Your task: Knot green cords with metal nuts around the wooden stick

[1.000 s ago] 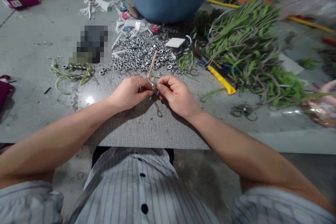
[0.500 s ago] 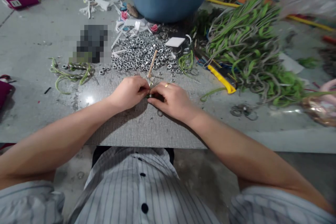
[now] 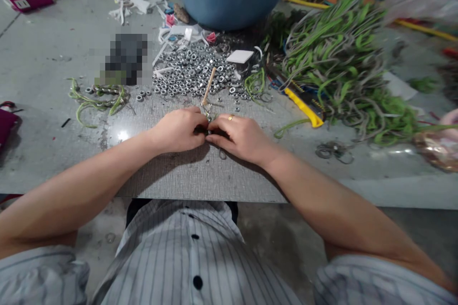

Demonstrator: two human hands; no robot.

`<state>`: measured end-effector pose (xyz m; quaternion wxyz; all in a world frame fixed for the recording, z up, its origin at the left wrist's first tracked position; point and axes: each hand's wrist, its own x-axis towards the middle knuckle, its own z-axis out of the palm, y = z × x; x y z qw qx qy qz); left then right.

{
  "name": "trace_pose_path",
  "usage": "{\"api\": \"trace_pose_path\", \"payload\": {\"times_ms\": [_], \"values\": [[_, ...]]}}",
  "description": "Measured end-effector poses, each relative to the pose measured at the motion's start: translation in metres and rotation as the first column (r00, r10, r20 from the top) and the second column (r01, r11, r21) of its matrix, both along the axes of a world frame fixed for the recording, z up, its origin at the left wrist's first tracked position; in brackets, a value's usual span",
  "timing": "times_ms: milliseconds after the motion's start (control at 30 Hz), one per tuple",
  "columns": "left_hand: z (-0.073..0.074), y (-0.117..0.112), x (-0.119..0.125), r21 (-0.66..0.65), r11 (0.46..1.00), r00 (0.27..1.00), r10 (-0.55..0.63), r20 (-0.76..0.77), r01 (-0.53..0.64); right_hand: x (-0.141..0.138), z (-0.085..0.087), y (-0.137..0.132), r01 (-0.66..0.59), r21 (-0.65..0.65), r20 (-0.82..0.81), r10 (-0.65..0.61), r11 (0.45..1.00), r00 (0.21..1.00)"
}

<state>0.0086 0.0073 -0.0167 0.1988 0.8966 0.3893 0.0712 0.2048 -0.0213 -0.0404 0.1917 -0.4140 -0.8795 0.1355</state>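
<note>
Cord bundle (image 3: 209, 117) with metal bits sits at the centre of the frame, low over the table (image 3: 171, 178). Left of it, my left hand (image 3: 177, 129) has its fingers curled in and, as far as I can see, pinching the bundle's near side. The cord should be light and limp, giving under any push, while the metal bits look hard, smooth and liable to slip. I'd take hold right at the metal, fingertips only, since slack cord would just fold. Above the bundle, a thin wooden stick (image 3: 208, 86) looks stiff but easy to snap. On the right, my right hand (image 3: 246, 138) closes thumb and fingers around a metal bit; its exact seat is hidden. Below that thumb lies a small loop (image 3: 222, 154).
</note>
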Motion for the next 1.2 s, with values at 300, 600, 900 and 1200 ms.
{"api": "trace_pose_path", "payload": {"times_ms": [300, 600, 900, 1200], "values": [[0.001, 0.003, 0.000, -0.049, 0.999, 0.998, -0.009, -0.062, 0.006, -0.004, -0.002, 0.000, 0.089, 0.016, 0.013, -0.089, 0.996, 0.996], [-0.003, 0.004, -0.002, -0.018, 1.000, 1.000, -0.006, 0.027, 0.007, -0.001, 0.000, -0.006, 0.003, 0.171, 0.059, -0.013, 0.985, 0.998], [-0.005, 0.000, 0.000, 0.018, 0.999, 0.999, 0.035, 0.012, -0.036, -0.008, 0.002, -0.011, 0.018, 0.121, 0.181, -0.040, 0.992, 0.983], [-0.005, -0.005, 0.000, 0.055, 0.998, 0.999, 0.036, -0.034, -0.034, -0.001, 0.005, -0.006, -0.033, -0.069, 0.018, 0.035, 0.997, 0.999]]}}
